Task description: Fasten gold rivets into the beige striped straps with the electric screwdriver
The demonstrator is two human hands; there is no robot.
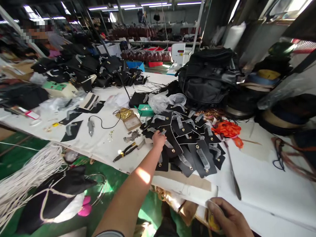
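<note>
My left hand (pixel 159 140) reaches to the left part of a pile of black bag panels (pixel 185 163), its fingers closed at a panel there. The panels carry small gold-coloured fittings and strips wrapped in clear plastic. My right hand (pixel 232 219) is at the table's front edge, curled around a small object (pixel 213 218) with yellow on it; blur and the fingers hide its kind. Left of the pile lie pliers (pixel 125 151) with black and yellow handles, and grey metal pieces (pixel 132 136). A cardboard box (pixel 131 122) has gold-coloured small parts beside it.
A corded tool (pixel 90 127) lies to the left, near loose panels (pixel 71 131). Behind the pile stands a large black bag (pixel 207 78). On the right are orange material (pixel 228 129), a long thin tool (pixel 234 174) and strap rolls (pixel 284 112). White cords (pixel 27 178) hang front left.
</note>
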